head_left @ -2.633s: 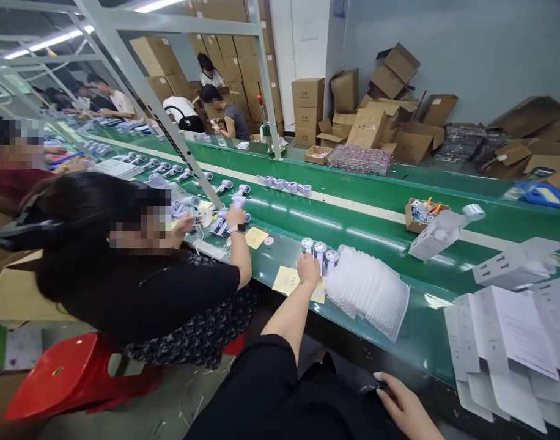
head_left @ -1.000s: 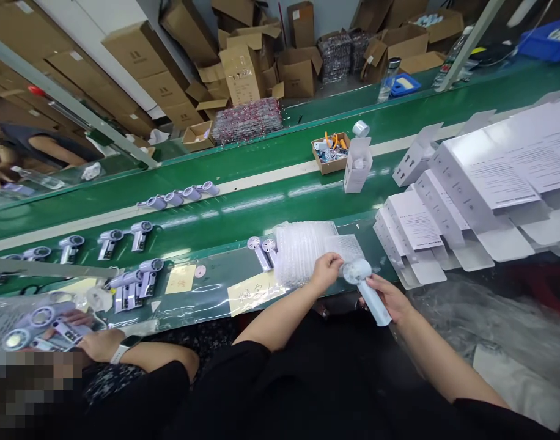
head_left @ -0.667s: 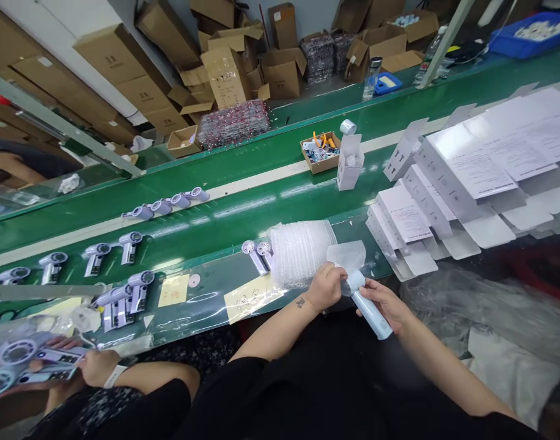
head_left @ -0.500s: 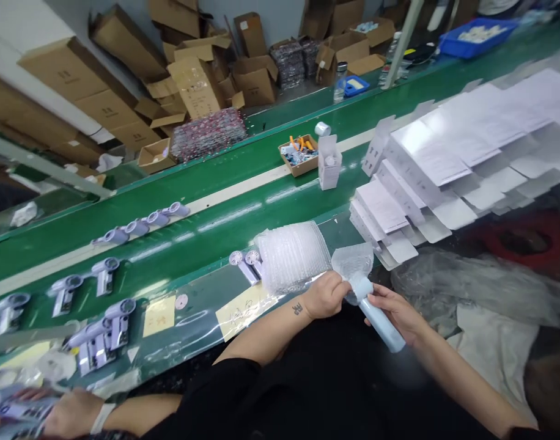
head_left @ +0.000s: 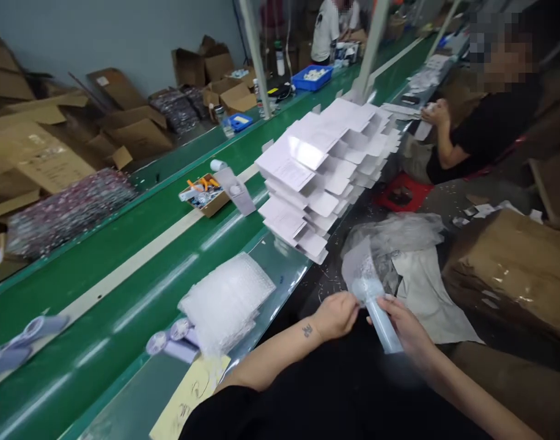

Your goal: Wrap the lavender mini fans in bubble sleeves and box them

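Our right hand (head_left: 406,324) is wrapped around the handle of a light-blue handheld fan (head_left: 383,327), while our left hand (head_left: 338,315) pinches the near edge of a bubble-wrap pouch (head_left: 362,266). The fan's head sits inside the pouch, its handle jutting out toward 5 o'clock; we cannot tell whether the left fingertips also touch the fan. Both are held in the air, off the edge of the workbench (head_left: 284,278).

Taking our hands as the clock's centre, a stack of bubble-wrap pouches (head_left: 229,299) lies on the bench at 9 o'clock, pressed against two lilac handheld fans (head_left: 174,345). A yellow paper sheet (head_left: 188,397) with handwriting lies at 8 o'clock, touching that stack's lower corner. At 11 o'clock a tall bank of white packaging boxes (head_left: 302,162), flaps sticking out, crowds the bench and hides part of the green conveyor belt (head_left: 137,318). A small parts carton (head_left: 216,206) rests on the belt at 10 o'clock, just beside a single white box (head_left: 238,192). Crumpled clear plastic (head_left: 399,229) lies at 1 o'clock, partly behind the pouch, with a red stool (head_left: 401,190) beyond it and a seated co-worker (head_left: 486,131) farther out. A large brown carton (head_left: 513,275) bulks at 2 o'clock.
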`<state>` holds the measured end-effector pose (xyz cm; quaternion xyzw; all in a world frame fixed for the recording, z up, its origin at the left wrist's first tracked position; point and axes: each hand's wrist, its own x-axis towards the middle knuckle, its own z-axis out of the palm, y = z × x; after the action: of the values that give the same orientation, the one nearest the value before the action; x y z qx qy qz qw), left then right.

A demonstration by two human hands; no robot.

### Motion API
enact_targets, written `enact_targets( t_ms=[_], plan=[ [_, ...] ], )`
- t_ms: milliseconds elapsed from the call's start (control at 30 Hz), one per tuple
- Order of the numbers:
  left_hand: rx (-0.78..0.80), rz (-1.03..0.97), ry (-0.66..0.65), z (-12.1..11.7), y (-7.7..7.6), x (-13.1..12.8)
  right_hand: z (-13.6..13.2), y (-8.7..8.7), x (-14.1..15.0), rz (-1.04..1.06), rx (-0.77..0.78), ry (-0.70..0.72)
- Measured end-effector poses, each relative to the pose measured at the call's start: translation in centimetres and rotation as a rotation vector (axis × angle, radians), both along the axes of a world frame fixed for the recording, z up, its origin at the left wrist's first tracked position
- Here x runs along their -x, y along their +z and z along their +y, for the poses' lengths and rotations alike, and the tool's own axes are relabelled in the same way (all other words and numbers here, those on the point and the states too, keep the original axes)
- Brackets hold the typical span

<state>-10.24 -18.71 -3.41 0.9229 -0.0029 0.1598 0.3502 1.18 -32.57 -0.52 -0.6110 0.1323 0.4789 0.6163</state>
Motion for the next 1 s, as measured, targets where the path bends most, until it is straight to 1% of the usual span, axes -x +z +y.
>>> enact_targets(
  t_ms=[33, 67, 100, 167, 233, 267, 333, 367, 400, 433, 467, 500, 533, 567, 600, 633, 667, 700, 733, 767, 800, 867, 933, 967, 1000],
  plan=[
    [0.113, 0.052, -0.058, -0.6, 0.4, -1.8, -0.3, -0.9, -0.9, -0.001, -0.008, -0.029],
    [0.227, 0.131, -0.086, -1.2, 0.8, -3.8, -0.6, -1.8, -1.9, 0.015, -0.015, -0.032],
    [0.328, 0.227, -0.069, -1.6, 1.1, -5.9, -1.0, -2.7, -3.0, 0.04, -0.019, -0.015],
    [0.456, 0.41, 0.047, -2.0, 1.5, -10.0, -2.2, -4.3, -5.6, 0.091, -0.008, 0.039],
    [0.494, 0.514, 0.149, -2.5, 1.6, -14.0, -4.4, -5.1, -9.1, 0.095, -0.008, 0.05],
    [0.494, 0.54, 0.173, -3.0, 1.6, -16.0, -5.8, -5.2, -11.1, 0.082, -0.018, 0.038],
    [0.479, 0.566, 0.19, -4.5, 1.6, -19.8, -9.4, -4.8, -15.6, 0.035, -0.045, -0.024],
    [0.463, 0.556, 0.171, -5.5, 1.7, -21.7, -11.3, -4.5, -17.7, 0.016, -0.065, -0.079],
    [0.442, 0.529, 0.111, -6.7, 1.8, -23.7, -13.2, -4.1, -19.6, 0.026, -0.102, -0.14],
    [0.413, 0.493, -0.005, -8.1, 1.9, -25.6, -14.8, -3.8, -21.2, 0.075, -0.162, -0.188],
    [0.376, 0.458, -0.167, -9.5, 2.0, -27.6, -16.1, -3.7, -22.5, 0.148, -0.244, -0.221],
    [0.33, 0.431, -0.356, -11.0, 2.1, -29.5, -17.0, -3.8, -23.5, 0.217, -0.328, -0.247],
    [0.282, 0.418, -0.548, -12.5, 2.1, -31.3, -17.5, -4.2, -24.4, 0.285, -0.411, -0.261],
    [0.243, 0.419, -0.711, -14.0, 2.0, -33.0, -17.7, -4.8, -25.1, 0.299, -0.451, -0.294],
    [0.219, 0.431, -0.824, -15.3, 1.8, -34.6, -17.7, -5.7, -25.6, 0.271, -0.431, -0.369],
    [0.214, 0.45, -0.879, -16.4, 1.6, -36.1, -17.9, -6.6, -26.2, 0.246, -0.42, -0.441],
    [0.224, 0.472, -0.884, -17.2, 1.3, -37.6, -18.4, -7.6, -26.7, 0.204, -0.406, -0.537],
    [0.243, 0.495, -0.85, -17.7, 0.8, -39.0, -19.4, -8.5, -27.2, 0.152, -0.388, -0.652],
    [0.267, 0.524, -0.791, -17.9, 0.3, -40.5, -21.0, -9.3, -27.8, 0.088, -0.367, -0.782],
    [0.295, 0.561, -0.717, -17.9, -0.5, -42.0, -23.2, -9.9, -28.3, 0.015, -0.33, -0.926],
    [0.329, 0.607, -0.627, -17.6, -1.5, -43.4, -26.0, -10.3, -28.8, -0.067, -0.274, -1.084],
    [0.42, 0.7, -0.397, -16.5, -4.3, -46.0, -32.8, -10.7, -30.0, -0.193, -0.133, -1.361],
    [0.522, 0.759, -0.146, -15.4, -7.9, -47.9, -40.4, -10.4, -31.2, -0.305, 0.043, -1.637],
    [0.562, 0.781, -0.048, -14.8, -9.7, -48.5, -44.1, -10.2, -31.8, -0.353, 0.134, -1.762],
    [0.584, 0.813, 0.023, -14.4, -11.4, -49.0, -47.7, -9.9, -32.4, -0.398, 0.218, -1.876]
  ],
)
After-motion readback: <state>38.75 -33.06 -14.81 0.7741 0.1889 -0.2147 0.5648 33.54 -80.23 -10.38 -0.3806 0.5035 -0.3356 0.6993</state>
